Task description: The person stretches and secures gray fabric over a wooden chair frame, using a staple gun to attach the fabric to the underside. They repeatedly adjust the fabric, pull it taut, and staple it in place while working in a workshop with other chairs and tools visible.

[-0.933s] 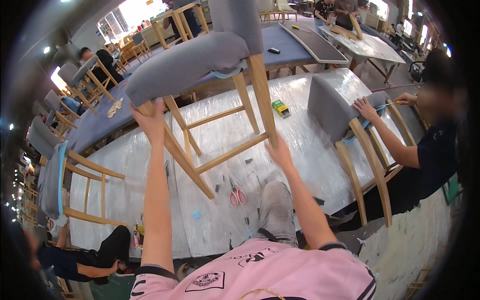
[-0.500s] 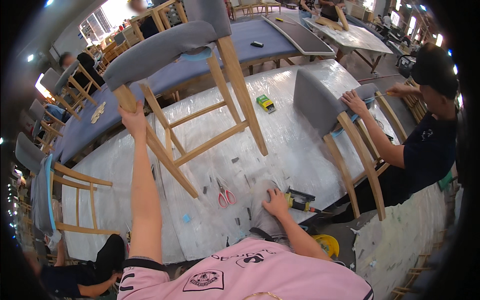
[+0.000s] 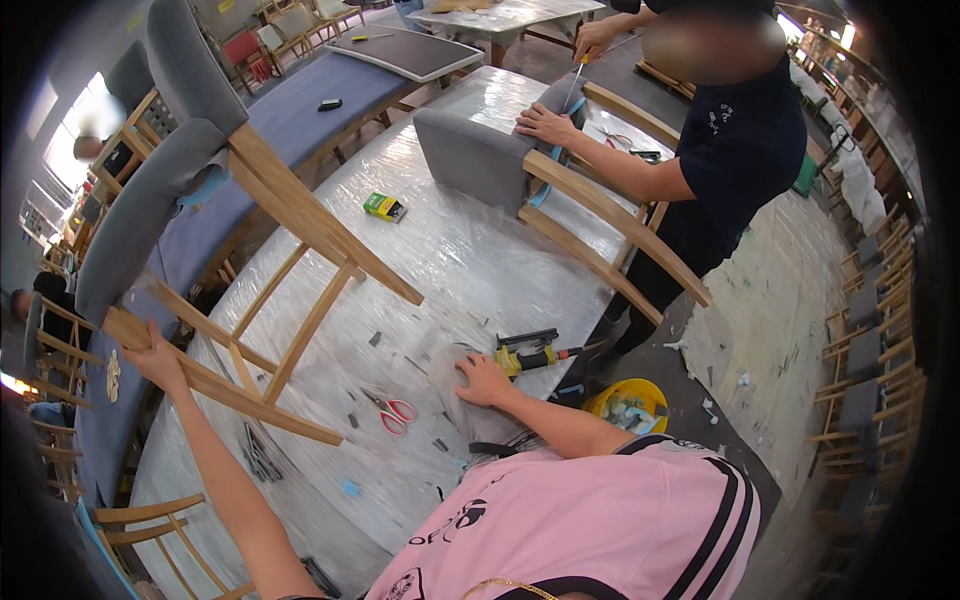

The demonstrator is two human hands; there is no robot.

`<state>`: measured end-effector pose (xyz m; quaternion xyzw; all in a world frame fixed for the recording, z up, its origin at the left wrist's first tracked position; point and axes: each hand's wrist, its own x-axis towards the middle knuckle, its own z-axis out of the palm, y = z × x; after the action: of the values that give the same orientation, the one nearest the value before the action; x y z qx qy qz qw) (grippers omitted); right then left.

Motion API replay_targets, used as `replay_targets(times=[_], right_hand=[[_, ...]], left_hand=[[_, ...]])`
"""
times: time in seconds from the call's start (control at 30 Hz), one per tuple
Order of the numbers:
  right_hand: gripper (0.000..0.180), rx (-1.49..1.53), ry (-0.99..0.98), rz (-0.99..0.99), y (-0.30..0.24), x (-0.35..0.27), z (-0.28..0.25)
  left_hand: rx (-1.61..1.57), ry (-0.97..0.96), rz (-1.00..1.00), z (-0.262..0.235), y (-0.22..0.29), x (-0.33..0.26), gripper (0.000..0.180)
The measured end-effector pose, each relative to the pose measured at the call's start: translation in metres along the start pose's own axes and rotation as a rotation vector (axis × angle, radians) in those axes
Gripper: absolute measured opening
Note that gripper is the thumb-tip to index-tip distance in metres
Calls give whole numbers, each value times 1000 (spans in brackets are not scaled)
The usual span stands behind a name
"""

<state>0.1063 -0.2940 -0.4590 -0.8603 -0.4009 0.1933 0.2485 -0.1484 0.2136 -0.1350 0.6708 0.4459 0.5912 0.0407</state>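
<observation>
At the left, my left hand (image 3: pixel 155 362) grips a front leg of a wooden chair (image 3: pixel 148 218) with grey upholstery, close under the seat. The chair stands tilted over the plastic-covered table (image 3: pixel 310 345), its legs pointing toward the lower right. My right hand (image 3: pixel 484 381) lies on my grey-clad knee (image 3: pixel 455 400), fingers spread and holding nothing. Just beyond it are a yellow-and-black staple gun (image 3: pixel 530 360) and a black piece beside it. Scissors (image 3: pixel 392 410) with pink-red handles lie left of my knee.
Across the table a co-worker (image 3: pixel 745 130) steadies another grey chair (image 3: pixel 475 160) and holds a screwdriver-like tool (image 3: pixel 578 80). A green-and-yellow box (image 3: pixel 384 207) and scraps lie on the plastic. A yellow bucket (image 3: pixel 640 395) stands on the floor at right. A blue-covered table (image 3: pixel 300 130) stands behind.
My view has swung to the right, so the chair and table sit further left in it. My left hand keeps its hold on the leg; my right hand stays on my knee.
</observation>
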Motion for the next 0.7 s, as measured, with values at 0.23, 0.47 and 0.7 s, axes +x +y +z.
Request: replay_targets(times=[0.23, 0.47, 0.7], right_hand=[[62, -72, 61, 1, 5, 0, 7], [63, -37, 39, -48, -10, 2, 11], [61, -12, 6, -6, -7, -1, 3]], left_hand=[[-29, 0, -50, 4, 18, -6, 75], [-64, 8, 9, -11, -21, -1, 68], [-74, 36, -93, -2, 34, -25, 67]])
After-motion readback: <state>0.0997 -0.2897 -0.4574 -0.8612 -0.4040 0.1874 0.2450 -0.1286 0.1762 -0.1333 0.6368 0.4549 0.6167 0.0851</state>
